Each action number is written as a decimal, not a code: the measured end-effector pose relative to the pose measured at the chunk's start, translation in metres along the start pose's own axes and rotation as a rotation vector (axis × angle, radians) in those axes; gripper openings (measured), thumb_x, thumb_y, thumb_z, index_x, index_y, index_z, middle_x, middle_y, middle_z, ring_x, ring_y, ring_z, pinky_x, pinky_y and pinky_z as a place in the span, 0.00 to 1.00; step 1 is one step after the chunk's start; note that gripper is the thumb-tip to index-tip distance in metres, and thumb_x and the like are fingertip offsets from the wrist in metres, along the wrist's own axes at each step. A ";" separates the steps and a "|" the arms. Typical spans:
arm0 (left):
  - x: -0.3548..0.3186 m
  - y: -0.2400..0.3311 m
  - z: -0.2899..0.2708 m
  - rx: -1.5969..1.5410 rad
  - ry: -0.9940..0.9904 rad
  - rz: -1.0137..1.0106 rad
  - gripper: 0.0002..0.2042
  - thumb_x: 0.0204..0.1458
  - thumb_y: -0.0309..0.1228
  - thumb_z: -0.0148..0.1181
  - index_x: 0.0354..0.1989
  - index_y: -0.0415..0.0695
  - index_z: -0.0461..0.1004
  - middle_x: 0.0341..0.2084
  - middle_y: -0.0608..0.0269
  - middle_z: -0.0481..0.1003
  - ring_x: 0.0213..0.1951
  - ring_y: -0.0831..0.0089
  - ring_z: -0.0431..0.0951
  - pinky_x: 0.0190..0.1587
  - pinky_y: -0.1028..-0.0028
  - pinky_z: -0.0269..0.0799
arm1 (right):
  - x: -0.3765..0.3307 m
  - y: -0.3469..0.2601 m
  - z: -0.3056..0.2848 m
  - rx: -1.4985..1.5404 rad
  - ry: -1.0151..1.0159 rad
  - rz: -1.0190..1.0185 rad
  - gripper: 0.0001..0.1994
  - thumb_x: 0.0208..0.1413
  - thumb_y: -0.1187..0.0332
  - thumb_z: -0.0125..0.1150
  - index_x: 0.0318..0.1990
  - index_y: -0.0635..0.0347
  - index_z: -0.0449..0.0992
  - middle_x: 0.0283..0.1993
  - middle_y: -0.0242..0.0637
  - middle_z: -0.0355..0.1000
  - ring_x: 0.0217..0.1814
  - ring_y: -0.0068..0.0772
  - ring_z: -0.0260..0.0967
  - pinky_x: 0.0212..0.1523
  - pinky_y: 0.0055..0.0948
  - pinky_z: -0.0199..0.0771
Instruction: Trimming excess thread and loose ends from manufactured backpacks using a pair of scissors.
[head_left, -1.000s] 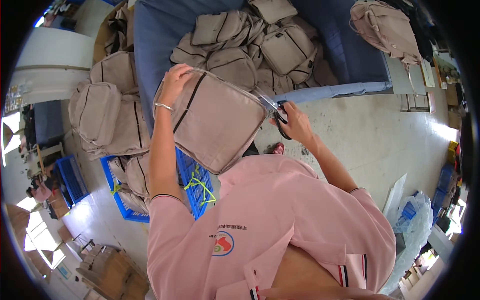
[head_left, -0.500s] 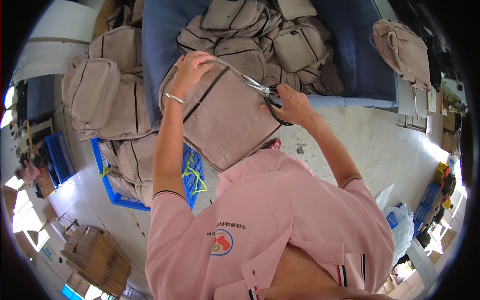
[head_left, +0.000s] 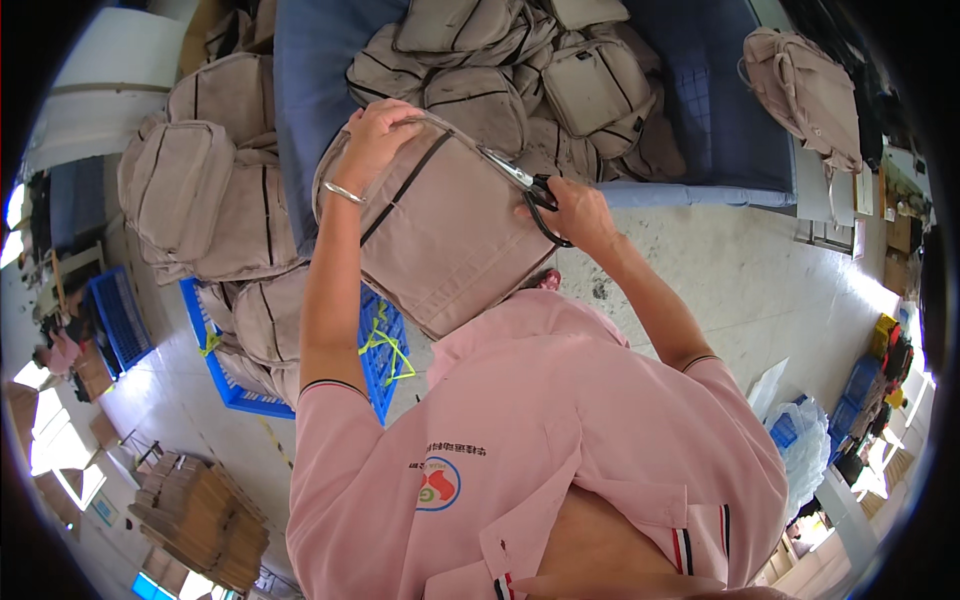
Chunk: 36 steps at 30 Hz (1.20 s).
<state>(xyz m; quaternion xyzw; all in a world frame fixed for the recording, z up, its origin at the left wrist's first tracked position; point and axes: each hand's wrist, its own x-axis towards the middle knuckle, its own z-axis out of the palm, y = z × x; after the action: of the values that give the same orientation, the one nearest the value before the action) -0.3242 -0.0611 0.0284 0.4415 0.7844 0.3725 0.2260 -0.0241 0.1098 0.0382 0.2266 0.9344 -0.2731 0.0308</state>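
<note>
Daylight-bright overall, the scene is lit most strongly from the sides, where white rectangular windows [head_left: 58, 435] at left burn out completely. Glare streaks the smooth pale grey floor [head_left: 690, 265] near both edges. Soft, diffuse light falls on the beige fabric backpack [head_left: 465, 225], while the deep blue cloth-lined bin [head_left: 720, 90] darkens inside. Small highlights glint on the black-handled steel scissors [head_left: 514, 171] and the polished silver bangle [head_left: 345, 192]. The centre looks sharp; toward the rim, straight edges curve, distant detail turns mushy, and black vignetting swallows the corners.
</note>
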 end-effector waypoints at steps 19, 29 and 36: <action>0.001 0.012 0.002 0.084 -0.041 0.041 0.08 0.50 0.35 0.63 0.36 0.48 0.82 0.40 0.69 0.79 0.53 0.69 0.71 0.60 0.60 0.47 | 0.001 -0.019 0.007 0.013 0.035 0.021 0.31 0.51 0.37 0.63 0.28 0.64 0.70 0.24 0.49 0.74 0.30 0.57 0.75 0.32 0.48 0.73; 0.010 0.023 -0.007 -0.150 -0.105 -0.051 0.12 0.55 0.37 0.62 0.38 0.40 0.80 0.32 0.63 0.79 0.35 0.71 0.78 0.42 0.75 0.72 | 0.009 -0.013 0.000 0.089 -0.042 0.023 0.32 0.50 0.36 0.63 0.31 0.64 0.70 0.28 0.51 0.74 0.34 0.59 0.74 0.33 0.46 0.70; 0.017 0.007 0.006 -0.203 -0.098 -0.138 0.11 0.54 0.36 0.63 0.38 0.41 0.80 0.35 0.60 0.79 0.37 0.69 0.78 0.44 0.72 0.72 | 0.019 -0.020 0.007 0.010 -0.047 0.070 0.33 0.50 0.35 0.62 0.30 0.64 0.72 0.28 0.52 0.75 0.34 0.59 0.75 0.33 0.48 0.72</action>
<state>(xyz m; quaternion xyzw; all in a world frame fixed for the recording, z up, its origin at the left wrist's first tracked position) -0.3248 -0.0421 0.0294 0.3789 0.7594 0.4114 0.3325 -0.0506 0.0992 0.0391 0.2527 0.9236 -0.2816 0.0613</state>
